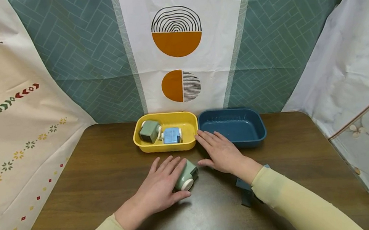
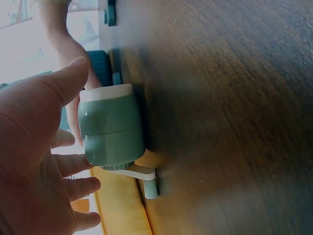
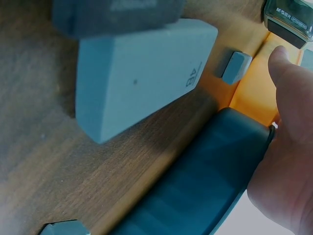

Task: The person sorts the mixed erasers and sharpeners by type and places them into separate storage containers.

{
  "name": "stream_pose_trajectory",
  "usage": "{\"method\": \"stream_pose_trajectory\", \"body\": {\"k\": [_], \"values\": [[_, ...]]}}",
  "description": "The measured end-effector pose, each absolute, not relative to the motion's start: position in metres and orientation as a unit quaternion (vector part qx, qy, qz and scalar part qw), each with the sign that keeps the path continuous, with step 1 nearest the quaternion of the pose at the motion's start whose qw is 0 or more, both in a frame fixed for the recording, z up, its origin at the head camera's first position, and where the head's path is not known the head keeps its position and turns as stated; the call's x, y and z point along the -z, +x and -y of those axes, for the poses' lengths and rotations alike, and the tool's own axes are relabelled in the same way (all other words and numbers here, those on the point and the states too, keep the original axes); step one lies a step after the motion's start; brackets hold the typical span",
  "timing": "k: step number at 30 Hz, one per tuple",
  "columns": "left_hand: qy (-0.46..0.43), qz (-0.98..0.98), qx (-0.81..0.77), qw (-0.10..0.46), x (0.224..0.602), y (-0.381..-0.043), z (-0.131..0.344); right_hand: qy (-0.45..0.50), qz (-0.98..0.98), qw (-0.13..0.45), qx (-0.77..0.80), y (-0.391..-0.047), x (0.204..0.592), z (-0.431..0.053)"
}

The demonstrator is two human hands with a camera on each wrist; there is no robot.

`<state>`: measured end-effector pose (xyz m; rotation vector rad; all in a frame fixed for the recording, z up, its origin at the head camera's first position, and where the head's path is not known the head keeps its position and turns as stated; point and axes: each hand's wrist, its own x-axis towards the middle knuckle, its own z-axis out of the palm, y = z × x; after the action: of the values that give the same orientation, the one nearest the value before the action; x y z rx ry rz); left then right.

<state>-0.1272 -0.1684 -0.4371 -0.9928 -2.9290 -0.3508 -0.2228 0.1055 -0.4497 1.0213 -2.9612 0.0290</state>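
A green hand-crank pencil sharpener (image 1: 187,175) lies on the table beside my left hand (image 1: 159,189). In the left wrist view the sharpener (image 2: 111,126) has a white end and a cream crank, and my fingers reach along its side, spread rather than curled. My right hand (image 1: 221,152), fingers extended, is at the gap between the yellow tray (image 1: 185,119) and the dark blue tray (image 1: 229,115). Under its wrist lie blue erasers (image 1: 243,184), partly hidden by the sleeve. One eraser (image 3: 146,76) carries a "4B" mark in the right wrist view.
Inside the yellow tray sit a green sharpener (image 1: 150,130) and a blue sharpener (image 1: 172,135). A small eraser (image 3: 237,67) lies near the trays. Patterned cloths hang behind the wooden table (image 1: 108,166) and along both sides.
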Motion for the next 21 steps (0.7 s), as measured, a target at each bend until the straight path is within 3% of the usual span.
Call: {"method": "stream_pose_trajectory", "body": {"k": [21], "values": [[-0.312, 0.945, 0.088, 0.046, 0.4378, -0.1296, 0.1639, 0.326, 0.945, 0.003, -0.008, -0.2233, 0.4492, -0.1055]]}}
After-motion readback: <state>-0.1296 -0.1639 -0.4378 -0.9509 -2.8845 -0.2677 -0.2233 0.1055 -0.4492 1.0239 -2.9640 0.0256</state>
